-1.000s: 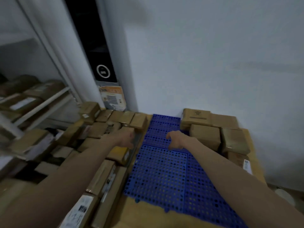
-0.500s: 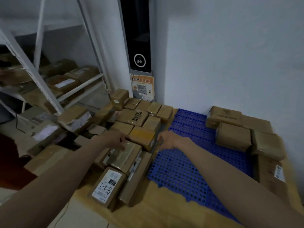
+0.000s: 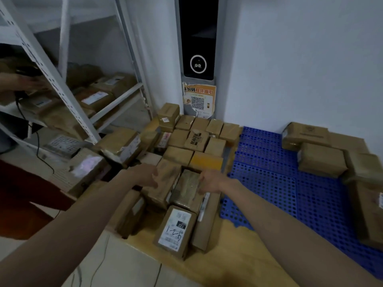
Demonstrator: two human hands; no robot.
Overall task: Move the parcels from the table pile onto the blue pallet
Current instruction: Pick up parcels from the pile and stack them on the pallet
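From the head camera, both bare forearms reach forward over the parcel pile (image 3: pixel 186 162): the left hand (image 3: pixel 148 176) hovers at the nine o'clock side of two taped brown parcels (image 3: pixel 178 187) with fingers spread and relaxed, and the right hand (image 3: pixel 208 181) sits at their three o'clock side, fingers loosely extended against the shinier one, though blur hides whether either hand truly touches. The pile is brown cartons packed close, one bearing a white handwritten label (image 3: pixel 173 228) at six o'clock. The blue pallet (image 3: pixel 290 183), perforated, lies at three o'clock of the pile, with several parcels along its far and right edges (image 3: pixel 319 158).
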